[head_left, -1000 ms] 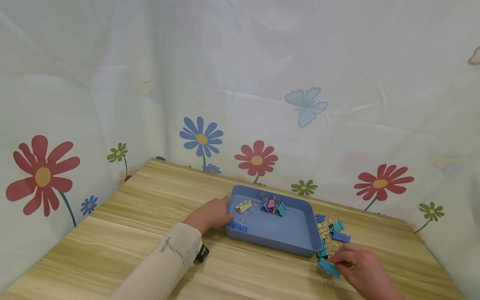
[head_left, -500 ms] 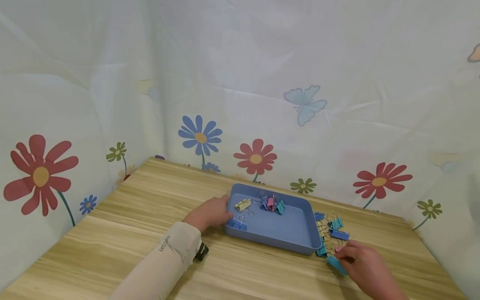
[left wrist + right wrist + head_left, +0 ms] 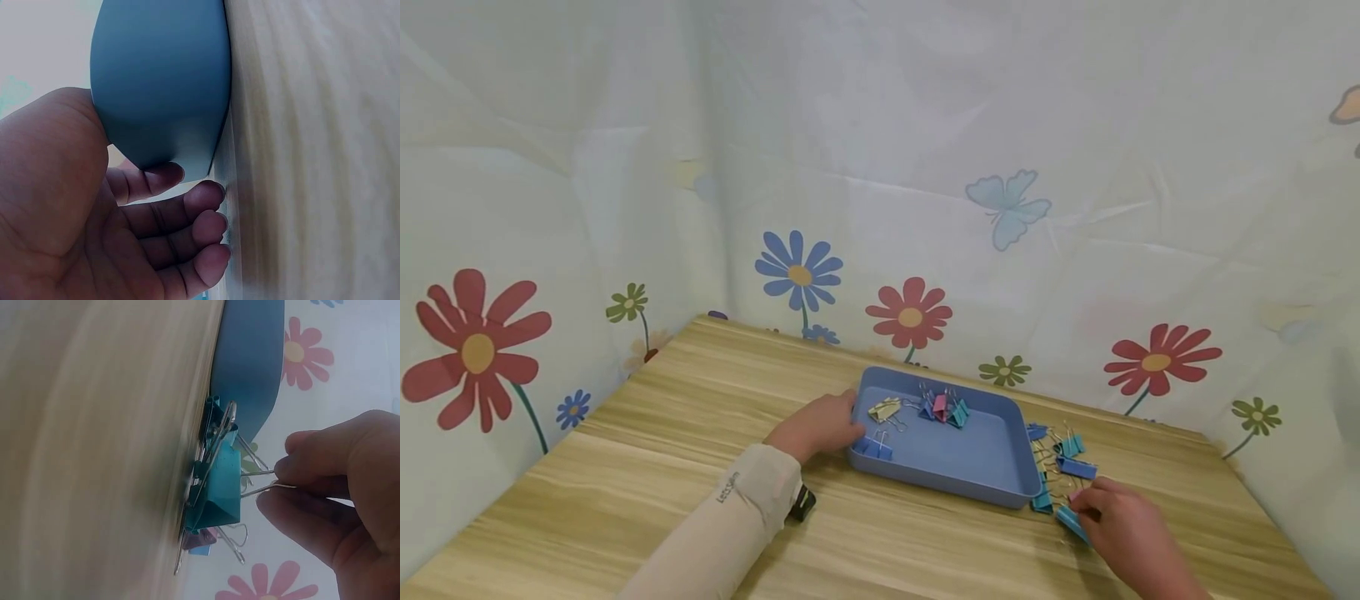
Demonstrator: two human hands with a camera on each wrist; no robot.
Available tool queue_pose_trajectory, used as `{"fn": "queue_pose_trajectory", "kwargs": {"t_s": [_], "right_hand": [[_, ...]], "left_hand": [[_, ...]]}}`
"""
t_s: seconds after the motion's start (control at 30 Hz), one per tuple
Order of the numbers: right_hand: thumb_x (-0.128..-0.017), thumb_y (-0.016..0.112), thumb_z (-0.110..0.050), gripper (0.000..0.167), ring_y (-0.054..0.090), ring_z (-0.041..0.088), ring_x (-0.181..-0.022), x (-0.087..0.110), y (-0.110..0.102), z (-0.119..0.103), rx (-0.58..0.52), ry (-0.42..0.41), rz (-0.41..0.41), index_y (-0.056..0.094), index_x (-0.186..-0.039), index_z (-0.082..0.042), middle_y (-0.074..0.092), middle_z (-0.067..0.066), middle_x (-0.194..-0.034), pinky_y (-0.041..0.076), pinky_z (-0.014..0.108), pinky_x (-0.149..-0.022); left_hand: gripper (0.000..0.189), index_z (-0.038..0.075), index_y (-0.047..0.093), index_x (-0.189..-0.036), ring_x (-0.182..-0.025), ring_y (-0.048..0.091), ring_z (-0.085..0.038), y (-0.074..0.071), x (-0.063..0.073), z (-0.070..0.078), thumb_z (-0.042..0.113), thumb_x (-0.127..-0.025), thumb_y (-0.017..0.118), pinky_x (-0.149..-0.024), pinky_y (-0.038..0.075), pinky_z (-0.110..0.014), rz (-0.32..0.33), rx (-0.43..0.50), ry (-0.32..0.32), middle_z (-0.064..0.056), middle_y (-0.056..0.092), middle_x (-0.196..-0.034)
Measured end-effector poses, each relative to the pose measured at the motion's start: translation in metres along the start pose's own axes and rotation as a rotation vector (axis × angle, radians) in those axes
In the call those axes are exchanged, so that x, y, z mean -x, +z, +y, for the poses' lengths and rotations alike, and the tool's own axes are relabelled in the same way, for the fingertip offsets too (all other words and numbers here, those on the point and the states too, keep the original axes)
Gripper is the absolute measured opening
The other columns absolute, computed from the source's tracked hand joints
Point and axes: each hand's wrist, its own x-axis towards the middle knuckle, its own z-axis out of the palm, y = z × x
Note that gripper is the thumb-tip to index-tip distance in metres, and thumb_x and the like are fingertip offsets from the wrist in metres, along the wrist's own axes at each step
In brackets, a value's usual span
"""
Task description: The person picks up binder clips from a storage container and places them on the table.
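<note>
My left hand (image 3: pixel 820 427) holds the left end of a shallow blue tray (image 3: pixel 940 486). In the left wrist view its fingers (image 3: pixel 203 228) curl by the tray's corner; the thumb is hidden. Right of the tray, my right hand (image 3: pixel 1127 525) pinches the wire handle of a teal binder clip (image 3: pixel 222 490) between thumb and finger. This clip sits low, close to the table and other clips. Inside the tray lie a yellow binder clip (image 3: pixel 884 408), a pink one (image 3: pixel 941 407), a teal one (image 3: pixel 958 414) and blue ones (image 3: pixel 875 448).
Beside the tray's right wall several loose binder clips crowd together, among them a blue clip (image 3: pixel 1077 467), a teal clip (image 3: pixel 1069 447) and a partly hidden pink clip (image 3: pixel 1074 497). Behind the wooden table (image 3: pixel 865 550) hangs a flower-patterned curtain (image 3: pixel 880 167).
My right hand has shifted slightly right with the teal binder clip, which has turned somewhat. The left hand and the tray stay in place; the whole view drifts a little.
</note>
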Motion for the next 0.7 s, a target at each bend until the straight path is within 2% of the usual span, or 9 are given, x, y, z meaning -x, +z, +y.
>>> {"fn": "queue_pose_trajectory", "kwargs": {"t_s": [0.47, 0.7], "right_hand": [[-0.075, 0.072, 0.001, 0.013, 0.055, 0.008, -0.068, -0.0042, 0.0022, -0.0019, -0.033, 0.007, -0.094, 0.074, -0.073, -0.011, 0.06, -0.006, -0.074, 0.049, 0.025, -0.061], [-0.074, 0.074, 0.001, 0.013, 0.053, 0.007, -0.067, -0.0031, 0.0038, -0.0021, -0.042, 0.021, -0.092, 0.073, -0.073, -0.012, 0.06, -0.006, -0.074, 0.047, 0.024, -0.061]], "left_hand": [[0.065, -0.004, 0.036, -0.144, -0.097, 0.054, -0.021, 0.0018, -0.0041, -0.0023, 0.028, -0.091, 0.054, -0.099, 0.045, -0.04, 0.003, -0.012, 0.002, -0.018, 0.056, -0.135], [0.067, -0.005, 0.034, -0.145, -0.098, 0.054, -0.021, 0.0024, -0.003, -0.0015, 0.027, -0.09, 0.054, -0.101, 0.044, -0.041, -0.003, -0.009, -0.003, -0.019, 0.052, -0.14]]}}
